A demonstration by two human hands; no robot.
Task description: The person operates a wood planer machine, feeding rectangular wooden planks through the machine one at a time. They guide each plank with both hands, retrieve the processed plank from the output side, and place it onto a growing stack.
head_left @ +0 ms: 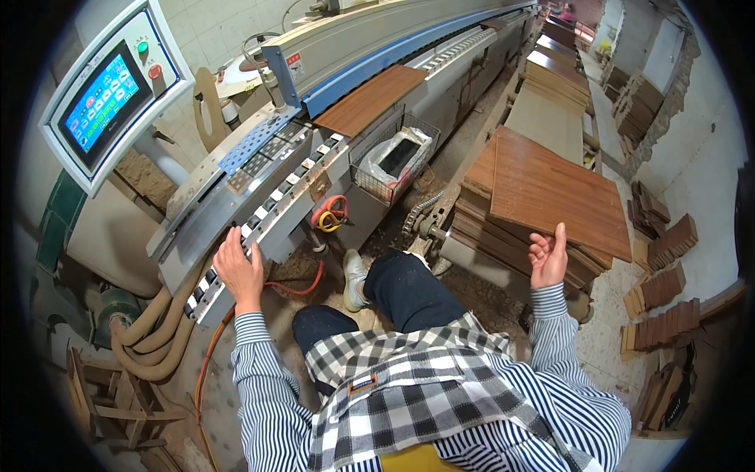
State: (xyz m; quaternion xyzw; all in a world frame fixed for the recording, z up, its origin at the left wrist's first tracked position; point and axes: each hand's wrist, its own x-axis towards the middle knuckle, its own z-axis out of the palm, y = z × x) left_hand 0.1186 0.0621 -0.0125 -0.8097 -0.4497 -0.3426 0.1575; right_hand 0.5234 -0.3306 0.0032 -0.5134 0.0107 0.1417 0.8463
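Observation:
My left hand (pixel 238 270) lies on the roller rail (pixel 271 211) along the near side of a long machine, fingers spread and holding nothing. On the right, my right hand (pixel 548 258) is at the near edge of a brown wood-grain panel (pixel 554 189). One digit points up over that edge and the others are loosely bent apart; no grip on the panel shows. This panel lies askew on top of a stack of similar boards (pixel 503 244). Another brown panel (pixel 373 98) lies flat on the machine bed, far from both hands.
A control screen (pixel 102 102) with buttons stands at the left. Below the bed hangs a wire basket (pixel 395 157) with a plastic-lined box. Coiled red and yellow hoses (pixel 329 216) hang near my knees. Panel stacks (pixel 550 86) run back on the right; short boards (pixel 661 326) lean by the wall.

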